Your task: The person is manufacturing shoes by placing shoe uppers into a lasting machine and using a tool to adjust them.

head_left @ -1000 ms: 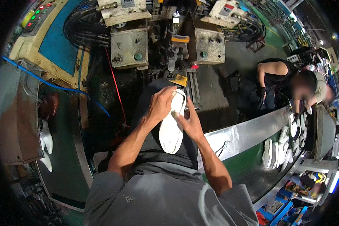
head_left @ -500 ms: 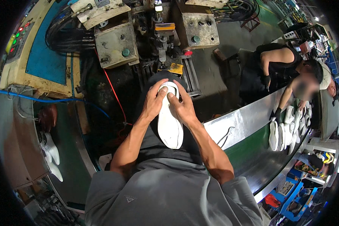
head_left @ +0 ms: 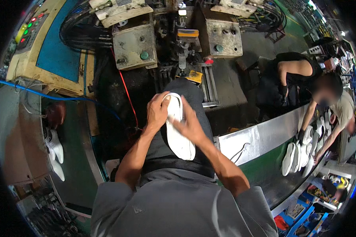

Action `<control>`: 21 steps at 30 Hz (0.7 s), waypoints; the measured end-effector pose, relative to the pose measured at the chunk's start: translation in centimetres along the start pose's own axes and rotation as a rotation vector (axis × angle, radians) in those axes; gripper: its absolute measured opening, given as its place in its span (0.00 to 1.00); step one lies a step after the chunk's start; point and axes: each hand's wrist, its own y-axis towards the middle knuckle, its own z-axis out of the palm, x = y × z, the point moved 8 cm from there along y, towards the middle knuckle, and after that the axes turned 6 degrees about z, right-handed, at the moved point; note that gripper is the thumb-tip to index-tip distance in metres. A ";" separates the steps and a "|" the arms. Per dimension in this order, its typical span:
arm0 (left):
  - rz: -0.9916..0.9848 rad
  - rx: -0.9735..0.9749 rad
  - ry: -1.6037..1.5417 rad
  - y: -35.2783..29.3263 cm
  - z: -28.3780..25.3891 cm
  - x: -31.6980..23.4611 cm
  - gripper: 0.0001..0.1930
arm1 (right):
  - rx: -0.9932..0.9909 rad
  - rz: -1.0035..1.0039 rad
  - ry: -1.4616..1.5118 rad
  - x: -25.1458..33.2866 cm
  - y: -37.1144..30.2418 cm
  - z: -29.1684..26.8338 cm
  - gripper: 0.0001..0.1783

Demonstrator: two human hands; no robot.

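Observation:
A white shoe lies lengthwise over my dark-trousered lap, its opening at the far end and its toe toward me. Wrapped around the left side of the opening, my left hand grips it, thumb over the rim. My right hand is over the right side of the shoe's middle; its fingers are smeared by motion, so their hold cannot be made out.
Ahead stands a grimy machine with two control boxes and a yellow block. A red hose runs down left of my legs. On the right, a person reaches over white shoes on a green conveyor; more shoes lie at left.
My right hand has come off the shoe's opening and moved toward me along its side. The left hand keeps its grip. The person at right has shifted their arms over the shoes.

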 end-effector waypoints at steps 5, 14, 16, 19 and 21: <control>-0.230 -0.020 0.168 1.3 -3.4 5.0 0.15 | 0.272 -0.147 -0.886 4.6 -8.1 1.6 0.53; -0.037 0.247 0.108 4.7 -2.6 4.7 0.16 | 0.307 -0.236 -0.851 5.4 -6.3 -1.1 0.52; -0.023 0.159 -0.169 5.9 -4.1 1.9 0.17 | 0.324 -0.167 -0.833 8.0 -5.4 -3.0 0.51; -0.138 0.013 -0.814 7.0 -6.1 -1.1 0.23 | 0.081 -0.285 -0.807 13.9 -1.0 -6.8 0.51; -0.067 -0.010 -0.551 7.4 -3.7 2.4 0.22 | -0.053 -0.348 -0.827 17.4 4.0 -8.5 0.51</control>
